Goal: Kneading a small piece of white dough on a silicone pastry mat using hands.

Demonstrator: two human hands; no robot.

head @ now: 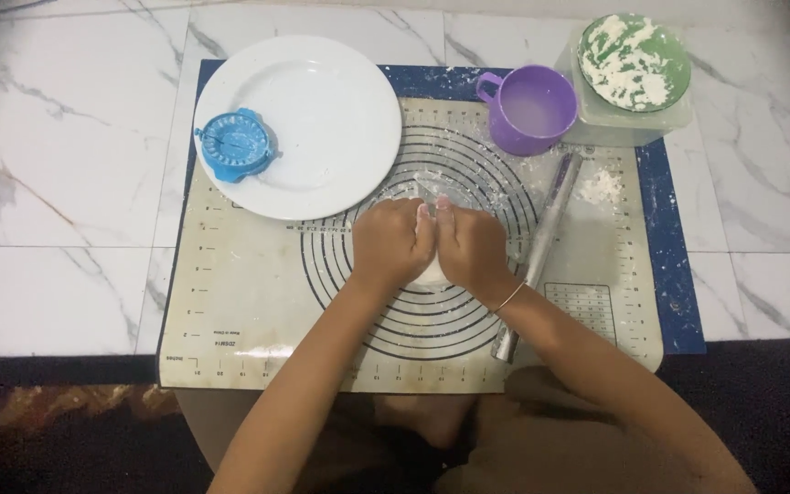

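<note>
My left hand [391,243] and my right hand [472,249] are pressed side by side on a piece of white dough [432,271], which shows only as a small pale patch between and below them. The dough lies at the middle of the ringed pastry mat [258,302]. A thin bangle circles my right wrist. A metal rolling pin [541,252] lies on the mat just right of my right hand, running from near the mug down to the mat's front edge.
A white plate [322,119] at the mat's back left carries a blue dumpling press [233,144]. A purple mug [532,110] stands at the back, beside a green bowl of flour [634,62] set on a clear container. Loose flour [601,187] dusts the mat.
</note>
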